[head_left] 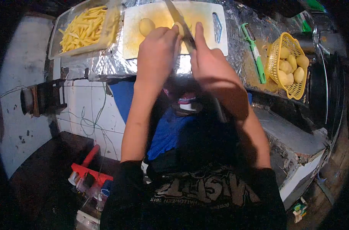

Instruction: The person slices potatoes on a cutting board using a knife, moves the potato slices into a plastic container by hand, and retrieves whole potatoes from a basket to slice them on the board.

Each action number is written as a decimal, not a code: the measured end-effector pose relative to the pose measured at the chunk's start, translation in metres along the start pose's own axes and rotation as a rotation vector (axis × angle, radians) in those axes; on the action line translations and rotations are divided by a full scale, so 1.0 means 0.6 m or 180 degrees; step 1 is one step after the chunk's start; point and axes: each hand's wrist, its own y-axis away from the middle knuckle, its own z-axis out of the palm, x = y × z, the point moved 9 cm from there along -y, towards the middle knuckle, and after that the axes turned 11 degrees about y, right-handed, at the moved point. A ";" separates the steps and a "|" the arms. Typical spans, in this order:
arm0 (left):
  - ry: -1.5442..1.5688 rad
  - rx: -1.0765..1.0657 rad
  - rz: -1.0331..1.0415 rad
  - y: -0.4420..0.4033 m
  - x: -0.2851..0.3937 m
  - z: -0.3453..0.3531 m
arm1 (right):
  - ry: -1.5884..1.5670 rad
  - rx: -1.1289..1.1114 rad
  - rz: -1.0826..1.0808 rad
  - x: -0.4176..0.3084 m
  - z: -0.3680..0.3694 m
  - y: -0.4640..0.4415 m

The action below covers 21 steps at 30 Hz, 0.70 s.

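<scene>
My right hand (pixel 211 63) is closed round the handle of a large knife (pixel 179 19), with the index finger stretched along the blade. The blade slants up and left across a white cutting board (pixel 132 17), which has a yellowish wet surface. Beside the blade, the curled fingers of my left hand (pixel 158 50) press on a peeled potato (pixel 178 28), mostly hidden by the hand and blade. Another peeled potato (pixel 147 27) lies on the board just beyond my left knuckles. Pale yellow pieces by the blade's far side are partly covered.
A clear plastic container (pixel 55 48) of cut potato sticks (pixel 84 28) stands left of the board. To the right lie a green-handled peeler (pixel 257 61) and a yellow basket (pixel 273 63) holding several peeled potatoes (pixel 286 66). Foil-like covering (pixel 109 63) lines the counter's front edge.
</scene>
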 end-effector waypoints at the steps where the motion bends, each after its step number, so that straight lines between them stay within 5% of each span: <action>1: -0.0008 -0.0033 -0.0045 0.000 -0.001 0.001 | 0.0081 0.0026 0.0025 0.000 0.001 -0.008; 11: -0.0145 -0.0034 -0.0183 -0.003 0.003 0.007 | -0.0416 -0.0211 0.0361 0.020 -0.012 -0.008; 21: -0.0124 -0.0189 -0.0305 -0.003 0.001 0.006 | 0.0060 0.0361 0.0361 0.028 -0.078 0.043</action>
